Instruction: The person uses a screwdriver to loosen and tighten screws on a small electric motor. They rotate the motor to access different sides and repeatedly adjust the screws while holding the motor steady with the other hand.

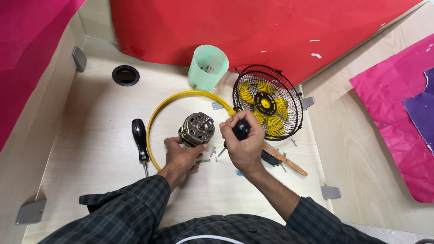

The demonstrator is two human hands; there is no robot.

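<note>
Sleeves: dark plaid, both forearms reach in from the bottom edge over the pale wooden table (90, 135).
Left hand (181, 156): cupped under the motor (197, 129), fingers wrapped around its lower side, holding it just above the table.
Motor: small, round, bare metal casing with slots around the face, copper windings showing through, a short shaft poking up from the centre; tilted toward the camera.
Right hand (244, 147): clenched around the black handle of a screwdriver (239, 131), its tip hidden behind the fist, just right of the motor.
Screws (212, 152): a few loose ones lie on the table between the two hands.
Ring (181, 97): yellow hoop lying flat, curving around behind the motor.
Fan (266, 106): black wire cage with yellow blades, propped upright to the right of the ring.
Second screwdriver (140, 140): black handle, lies left of the ring.
Cup (208, 67): pale green, standing behind the ring.
Brush (282, 160): wooden handle, lies right of the right hand.
</note>
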